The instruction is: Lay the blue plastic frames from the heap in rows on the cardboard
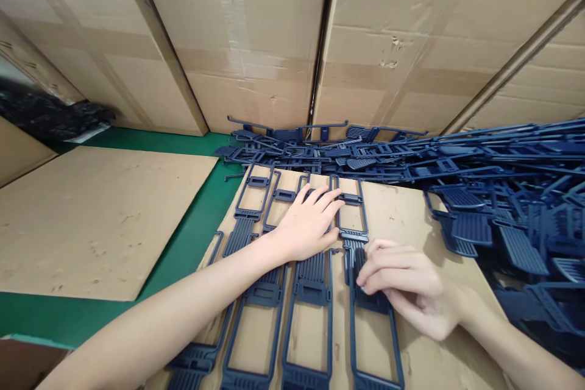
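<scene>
Several dark blue plastic frame parts point(307, 292) lie side by side in a row on a cardboard sheet point(402, 219). My left hand point(308, 222) lies flat on top of the middle parts, fingers stretched out and pointing right. My right hand point(406, 286) rests on the rightmost part point(372, 341), its fingers curled together and pressing the ribbed section near the part's middle. A large loose pile of the same blue parts point(498, 195) spreads behind and to the right of the row.
Tall cardboard boxes point(256, 36) form a wall at the back. Another flat cardboard sheet point(95, 219) lies to the left on a green floor point(196, 225). A dark bundle point(46, 113) sits at the far left.
</scene>
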`<state>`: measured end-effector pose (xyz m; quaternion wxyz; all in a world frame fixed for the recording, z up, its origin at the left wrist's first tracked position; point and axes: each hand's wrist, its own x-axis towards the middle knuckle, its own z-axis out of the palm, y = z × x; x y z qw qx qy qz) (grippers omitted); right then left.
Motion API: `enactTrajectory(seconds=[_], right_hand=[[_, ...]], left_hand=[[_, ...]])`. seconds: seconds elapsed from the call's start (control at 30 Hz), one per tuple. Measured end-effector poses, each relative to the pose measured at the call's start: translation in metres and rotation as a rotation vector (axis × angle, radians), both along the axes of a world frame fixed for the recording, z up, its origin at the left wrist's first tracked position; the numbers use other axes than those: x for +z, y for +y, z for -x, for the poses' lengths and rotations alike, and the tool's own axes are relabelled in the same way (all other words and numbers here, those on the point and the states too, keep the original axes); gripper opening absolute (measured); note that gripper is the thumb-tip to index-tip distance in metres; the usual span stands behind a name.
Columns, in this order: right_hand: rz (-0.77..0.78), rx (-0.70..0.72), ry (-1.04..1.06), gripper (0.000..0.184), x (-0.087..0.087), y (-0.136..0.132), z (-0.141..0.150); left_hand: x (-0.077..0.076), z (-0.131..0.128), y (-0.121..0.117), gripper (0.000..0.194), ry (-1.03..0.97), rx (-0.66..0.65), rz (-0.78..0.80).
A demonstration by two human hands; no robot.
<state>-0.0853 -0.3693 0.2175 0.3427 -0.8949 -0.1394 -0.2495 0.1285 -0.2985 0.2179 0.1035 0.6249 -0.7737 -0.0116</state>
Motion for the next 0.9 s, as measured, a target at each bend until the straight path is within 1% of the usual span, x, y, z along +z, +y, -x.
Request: enactTrajectory(seconds=[0.4,0.57,0.9], right_hand=[[0.034,-0.046,0.046,0.025,0.0008,0.0045,-0.0059],[0.033,-0.045,0.058,0.025,0.0002,0.0034,-0.0054],[0.056,-0.086,0.019,0.025,0.0018,0.0038,-0.0058]], left_hand=[[-0.0043,0.0001,-0.0006,0.047,-0.022,0.002,0.037],[-0.0031,0.0002,-0.0002,0.047,-0.003,0.002,0.020],[-0.0021,0.0014,-0.0003,0.047,-0.003,0.000,0.022]])
